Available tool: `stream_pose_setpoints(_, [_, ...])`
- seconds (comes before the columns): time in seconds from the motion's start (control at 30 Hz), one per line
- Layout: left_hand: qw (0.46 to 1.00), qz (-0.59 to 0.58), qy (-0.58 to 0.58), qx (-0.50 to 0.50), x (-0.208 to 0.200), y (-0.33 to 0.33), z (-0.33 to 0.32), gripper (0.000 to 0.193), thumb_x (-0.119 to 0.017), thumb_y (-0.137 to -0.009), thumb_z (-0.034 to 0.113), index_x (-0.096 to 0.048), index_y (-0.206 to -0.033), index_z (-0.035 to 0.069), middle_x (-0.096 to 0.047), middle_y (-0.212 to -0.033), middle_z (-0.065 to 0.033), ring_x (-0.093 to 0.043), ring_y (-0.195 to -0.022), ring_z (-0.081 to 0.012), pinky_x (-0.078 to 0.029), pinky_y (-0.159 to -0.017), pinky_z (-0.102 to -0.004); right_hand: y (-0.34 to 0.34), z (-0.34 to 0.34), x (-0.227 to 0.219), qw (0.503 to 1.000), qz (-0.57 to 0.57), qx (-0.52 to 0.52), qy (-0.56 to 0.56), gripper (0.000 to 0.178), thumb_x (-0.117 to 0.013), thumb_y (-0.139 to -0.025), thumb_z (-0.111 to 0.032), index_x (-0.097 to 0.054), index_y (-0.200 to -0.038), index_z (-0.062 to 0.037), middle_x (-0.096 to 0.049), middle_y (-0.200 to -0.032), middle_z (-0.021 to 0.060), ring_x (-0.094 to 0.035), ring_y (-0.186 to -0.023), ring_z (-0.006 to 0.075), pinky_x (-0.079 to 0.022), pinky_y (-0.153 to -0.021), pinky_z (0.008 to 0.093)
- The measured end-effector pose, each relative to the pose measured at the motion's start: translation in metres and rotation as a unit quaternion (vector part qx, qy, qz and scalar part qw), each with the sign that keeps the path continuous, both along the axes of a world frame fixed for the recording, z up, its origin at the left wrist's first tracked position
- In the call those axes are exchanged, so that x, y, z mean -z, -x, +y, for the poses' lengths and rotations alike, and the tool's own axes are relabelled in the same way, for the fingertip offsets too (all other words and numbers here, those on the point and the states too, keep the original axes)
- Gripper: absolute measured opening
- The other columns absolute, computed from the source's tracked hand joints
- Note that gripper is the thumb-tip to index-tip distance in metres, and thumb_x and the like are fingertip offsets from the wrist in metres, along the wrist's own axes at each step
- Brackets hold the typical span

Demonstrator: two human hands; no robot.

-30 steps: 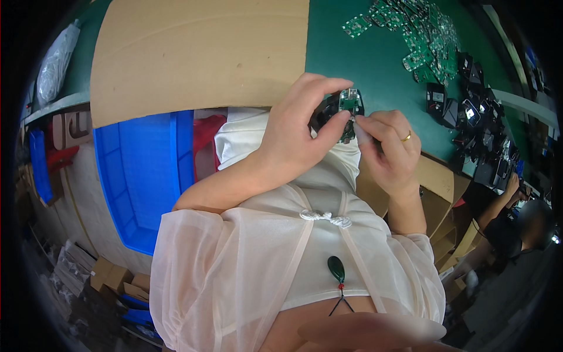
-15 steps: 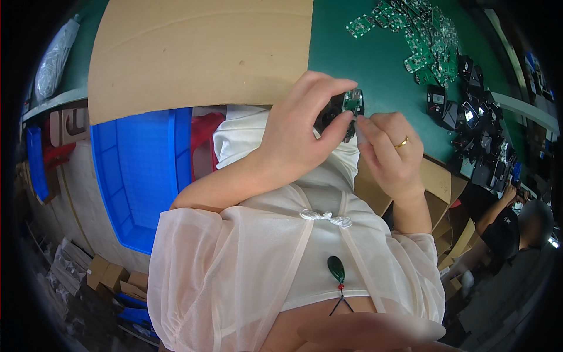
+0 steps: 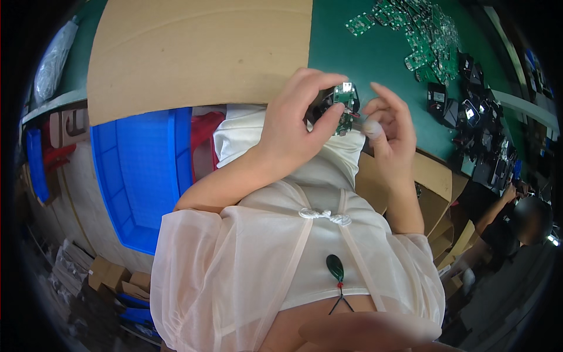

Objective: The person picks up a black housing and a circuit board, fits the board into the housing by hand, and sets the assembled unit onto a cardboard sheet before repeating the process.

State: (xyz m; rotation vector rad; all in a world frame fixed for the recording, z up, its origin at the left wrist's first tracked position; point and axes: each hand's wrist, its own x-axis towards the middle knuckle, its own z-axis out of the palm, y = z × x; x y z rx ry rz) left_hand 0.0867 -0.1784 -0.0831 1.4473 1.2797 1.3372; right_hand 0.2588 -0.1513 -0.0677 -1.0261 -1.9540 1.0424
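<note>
One green circuit board [image 3: 345, 95] in a black casing [image 3: 321, 110] sits in your left hand [image 3: 293, 123], pinched between thumb and fingers near the table's front edge. Your right hand [image 3: 394, 132] is just beside it, apart from the board, thumb and raised forefinger well parted. To the right, more green boards [image 3: 431, 44] and black casings [image 3: 484, 123] are heaped on the green table [image 3: 363, 61]. At left, you have a cardboard sheet [image 3: 199, 53] and a blue bin [image 3: 146, 176].
</note>
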Motion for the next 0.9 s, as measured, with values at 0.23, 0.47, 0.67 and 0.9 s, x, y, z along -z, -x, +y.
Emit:
stream_pose_setpoints(0.23, [0.996, 0.045, -0.073, -0.019, 0.008, -0.007, -0.001, 0.028, -0.06, -0.076, 0.005, -0.055, -0.104, 0.005, -0.052, -0.093, -0.0103, -0.056, -0.075, -0.0231, -0.047, -0.061, -0.0294, 0.014, -0.016, 0.002, 0.922, 0.172, 0.07, 0.34, 0.035, -0.054, -0.088, -0.013, -0.041, -0.118, -0.002, -0.052, -0.081, 0.0036, -0.048, -0.054, 0.0055, -0.035, -0.043, 0.0171])
stream_pose_setpoints(0.47, [0.996, 0.046, -0.063, -0.041, 0.012, -0.01, -0.002, 0.029, -0.06, -0.079, 0.006, -0.054, -0.107, 0.006, -0.052, -0.095, -0.0108, -0.057, -0.075, -0.0222, -0.048, -0.06, -0.0278, 0.029, -0.012, 0.019, 0.934, 0.22, 0.105, 0.26, 0.026, -0.054, -0.088, -0.009, -0.043, -0.11, -0.0018, -0.055, -0.079, 0.004, -0.041, -0.049, 0.0031, -0.032, -0.039, 0.0169])
stream_pose_setpoints(0.67, [0.981, -0.164, 0.101, 0.006, 0.012, -0.004, -0.008, 0.035, -0.052, -0.087, 0.01, -0.045, -0.121, 0.003, -0.052, -0.103, -0.0087, -0.053, -0.092, -0.0153, -0.043, -0.08, -0.0261, 0.023, -0.013, 0.011, 0.899, 0.268, 0.085, 0.337, 0.029, -0.054, -0.086, -0.004, -0.041, -0.112, -0.0018, -0.055, -0.075, 0.0059, -0.046, -0.047, 0.0062, -0.035, -0.04, 0.0181])
stream_pose_setpoints(0.9, [0.978, -0.104, 0.151, 0.101, 0.016, 0.013, -0.014, 0.034, -0.045, -0.093, 0.013, -0.042, -0.125, 0.001, -0.056, -0.1, -0.0038, -0.052, -0.087, -0.0091, -0.045, -0.074, -0.0238, 0.008, -0.019, 0.01, 0.921, 0.286, 0.042, 0.262, 0.027, -0.056, -0.083, 0.0, -0.038, -0.104, -0.0027, -0.053, -0.075, 0.0078, -0.047, -0.053, 0.0082, -0.039, -0.045, 0.0184])
